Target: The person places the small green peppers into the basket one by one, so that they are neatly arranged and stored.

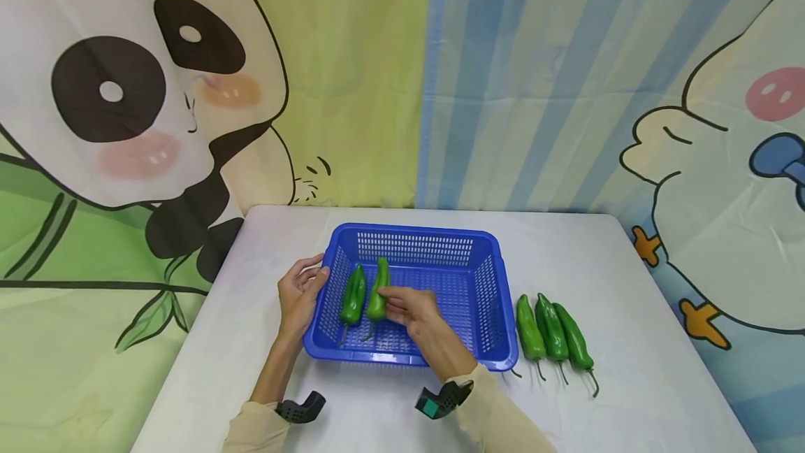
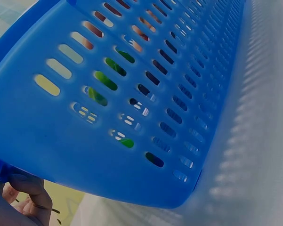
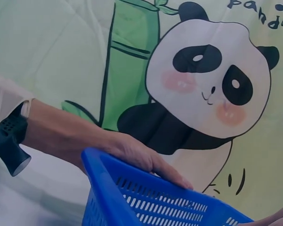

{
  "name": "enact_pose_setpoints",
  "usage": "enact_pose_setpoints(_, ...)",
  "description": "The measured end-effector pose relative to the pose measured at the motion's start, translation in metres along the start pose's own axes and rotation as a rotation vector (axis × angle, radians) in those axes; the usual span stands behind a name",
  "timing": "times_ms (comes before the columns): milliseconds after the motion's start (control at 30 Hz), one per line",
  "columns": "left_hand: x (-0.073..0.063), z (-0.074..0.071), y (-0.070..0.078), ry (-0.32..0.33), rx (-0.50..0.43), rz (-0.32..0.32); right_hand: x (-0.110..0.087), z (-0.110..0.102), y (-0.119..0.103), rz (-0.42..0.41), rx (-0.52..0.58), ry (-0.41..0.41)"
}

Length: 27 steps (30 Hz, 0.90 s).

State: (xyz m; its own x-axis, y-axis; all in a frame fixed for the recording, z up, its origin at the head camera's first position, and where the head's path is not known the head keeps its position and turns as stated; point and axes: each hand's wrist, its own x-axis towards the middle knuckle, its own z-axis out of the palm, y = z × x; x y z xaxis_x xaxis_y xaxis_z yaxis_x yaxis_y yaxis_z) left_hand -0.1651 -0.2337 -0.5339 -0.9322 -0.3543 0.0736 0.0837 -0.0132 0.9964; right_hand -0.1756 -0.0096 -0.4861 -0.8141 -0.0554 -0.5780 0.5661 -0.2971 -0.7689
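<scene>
A blue plastic basket [image 1: 440,355] with slotted walls stands on the white table. Two green peppers lie inside: a darker pepper [image 1: 354,296] by the left wall and a lighter pepper [image 1: 377,299] beside it. My right hand [image 1: 411,307] reaches in over the front rim and pinches the lighter pepper between thumb and fingers. At the basket's left rim my left hand [image 1: 303,293] holds on, its curled fingers [image 2: 35,197] showing beside the rim in the left wrist view. Through the slots there, bits of green pepper show.
Right of the basket, several green peppers [image 1: 551,327] lie side by side on the table [image 1: 654,397], stems toward me. One stem [image 1: 516,373] pokes out from under the basket's right front corner. Behind the table hangs a cartoon-printed curtain [image 1: 352,89].
</scene>
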Motion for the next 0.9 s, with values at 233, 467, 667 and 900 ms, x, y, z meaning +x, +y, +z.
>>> enact_pose_setpoints(233,0.001,0.0,-0.001,0.003,0.009,0.01,-0.001,0.01,-0.004,0.012,-0.061,-0.018)
enact_pose_setpoints(467,0.001,0.001,0.0,-0.002,0.005,0.012,0.001,0.013,-0.004,0.026,-0.116,0.0)
enact_pose_setpoints(667,0.002,0.002,0.001,0.004,0.0,0.012,0.009,0.015,-0.003,0.046,-0.148,0.016)
enact_pose_setpoints(900,-0.001,0.002,0.0,0.009,-0.008,0.004,0.009,0.014,0.003,0.055,-0.183,0.023)
